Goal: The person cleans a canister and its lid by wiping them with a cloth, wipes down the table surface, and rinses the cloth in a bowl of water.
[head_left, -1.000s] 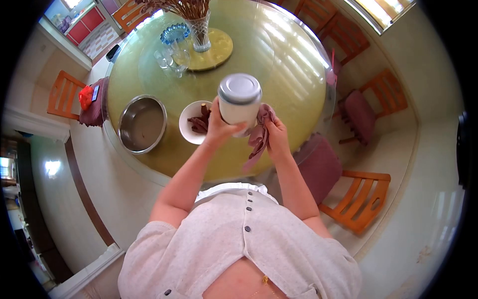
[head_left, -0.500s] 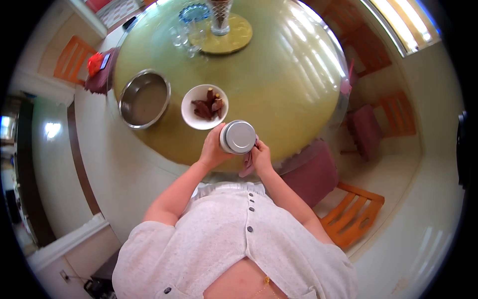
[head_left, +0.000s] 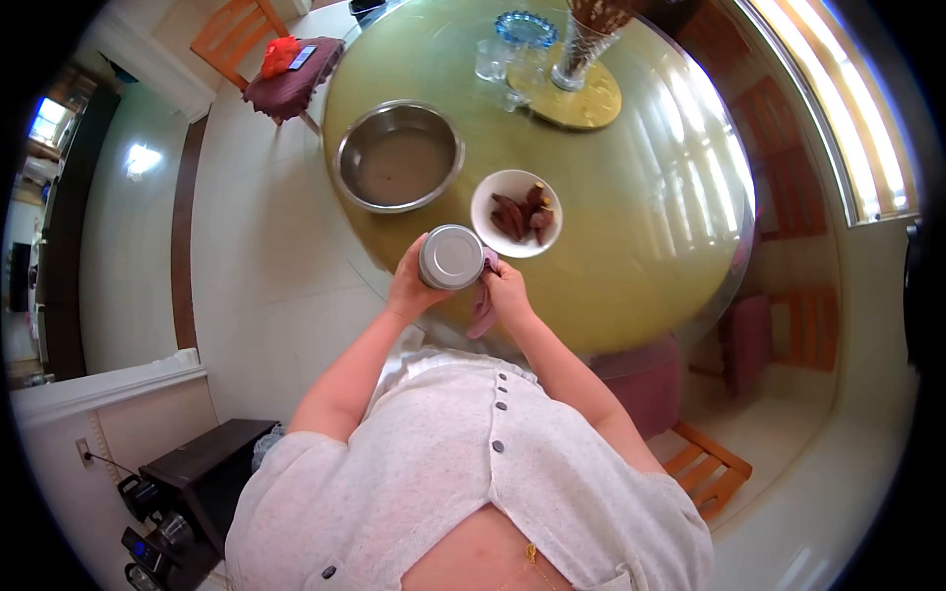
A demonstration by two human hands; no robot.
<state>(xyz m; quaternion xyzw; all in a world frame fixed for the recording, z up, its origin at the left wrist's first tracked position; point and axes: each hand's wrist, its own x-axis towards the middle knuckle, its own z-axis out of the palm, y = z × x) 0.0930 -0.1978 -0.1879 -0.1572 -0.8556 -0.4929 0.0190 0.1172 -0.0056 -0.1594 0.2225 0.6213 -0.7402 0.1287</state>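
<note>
My left hand [head_left: 408, 284] is closed around the side of a jar [head_left: 452, 258] with a flat silver lid facing up. In my right hand [head_left: 507, 294] is a pink cloth [head_left: 482, 317], gathered at the jar's right side and hanging below it. Just beyond the jar, a white bowl [head_left: 511, 181] holds several reddish-brown sweet potatoes [head_left: 511, 217]. A steel basin [head_left: 447, 128] of murky liquid stands to the left of the bowl, on the same round table [head_left: 631, 286].
Farther back, a golden turntable [head_left: 593, 117] carries a glass vase [head_left: 576, 64] of dried stems. Glasses [head_left: 490, 61] and a blue glass dish [head_left: 525, 30] are near it. Chairs surround the table; one [head_left: 296, 84] holds a red bag and a phone.
My view has turned left, so the table and its things appear farther right. Both hands still hold the jar and cloth, now nearer the table's left side.
</note>
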